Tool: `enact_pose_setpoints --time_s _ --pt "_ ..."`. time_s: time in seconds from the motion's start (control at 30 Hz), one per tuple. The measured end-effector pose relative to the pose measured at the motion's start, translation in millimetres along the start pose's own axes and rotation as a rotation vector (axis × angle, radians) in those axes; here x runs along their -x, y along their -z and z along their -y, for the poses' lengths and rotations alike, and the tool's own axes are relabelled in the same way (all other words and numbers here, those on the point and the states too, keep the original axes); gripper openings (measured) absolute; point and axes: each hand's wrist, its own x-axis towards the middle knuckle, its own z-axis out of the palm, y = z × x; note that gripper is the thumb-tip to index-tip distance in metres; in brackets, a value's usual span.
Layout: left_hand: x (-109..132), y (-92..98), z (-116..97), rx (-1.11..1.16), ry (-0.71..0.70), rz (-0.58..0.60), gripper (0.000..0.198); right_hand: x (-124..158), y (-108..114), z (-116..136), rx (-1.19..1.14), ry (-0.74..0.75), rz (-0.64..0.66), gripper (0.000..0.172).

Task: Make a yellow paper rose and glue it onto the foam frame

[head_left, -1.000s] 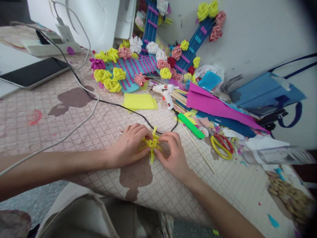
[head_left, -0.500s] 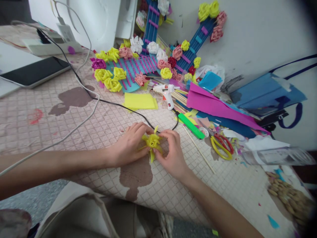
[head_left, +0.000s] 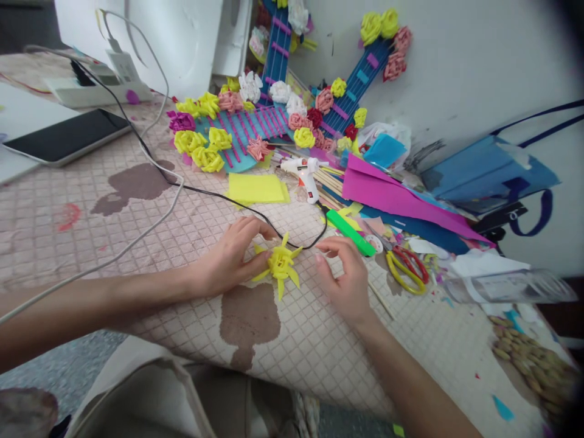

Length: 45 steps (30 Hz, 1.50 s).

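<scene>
A yellow paper flower [head_left: 281, 264] with pointed petals spread outward lies face up near the table's front edge. My left hand [head_left: 235, 254] holds it from the left, thumb against its side and fingers curved behind; the exact contact under the fingers is partly hidden. To the right of the flower, apart from it, my right hand [head_left: 343, 277] hovers with thumb and fingers parted and nothing between them. The black cord of a white glue gun [head_left: 305, 173] loops just behind both hands. A green cutter [head_left: 350, 232] lies beyond my right hand.
Paper-flower-covered blue guitar shapes [head_left: 241, 131] stand at the back. Yellow paper [head_left: 258, 187], magenta sheets [head_left: 401, 198], scissors [head_left: 407, 271], a thin stick [head_left: 381, 300] and a clear bottle [head_left: 511, 286] lie about. A phone [head_left: 68, 137] and white cable [head_left: 164, 213] are left.
My right hand has let go of the flower and moved to the right, its fingers parting. The flower's petals now show spread out. My left hand stays at the flower.
</scene>
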Motion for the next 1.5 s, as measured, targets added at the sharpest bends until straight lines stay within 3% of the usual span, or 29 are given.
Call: enact_pose_setpoints --time_s 0.37,0.53,0.67,0.8,1.03,1.27,1.5 --pt "-23.5 7.8 16.1 -0.053 -0.127 -0.097 0.008 -9.9 53.1 -68.3 0.536 -0.142 0.249 0.004" --pt "-38.3 13.1 18.6 -0.049 -0.127 -0.069 0.008 -6.2 55.0 -70.4 0.625 -0.219 0.327 0.001" --pt "-36.5 14.0 28.8 -0.054 -0.039 -0.119 0.008 -5.6 53.2 -63.3 0.716 -0.255 0.394 0.005" --pt "-32.1 17.4 34.9 -0.031 0.031 -0.059 0.012 -5.4 52.2 -57.9 0.773 -0.271 0.428 0.008" --pt "-33.0 21.6 31.4 -0.055 -0.112 0.071 0.014 -7.9 48.0 -37.1 0.478 -0.070 0.285 0.005" --pt "-32.8 25.6 35.3 -0.033 -0.232 0.291 0.013 -2.4 30.7 -7.8 0.135 0.100 0.359 0.010" --pt "-31.9 25.3 35.1 -0.008 -0.247 0.374 0.012 3.9 22.4 -5.1 0.041 0.049 0.312 0.007"
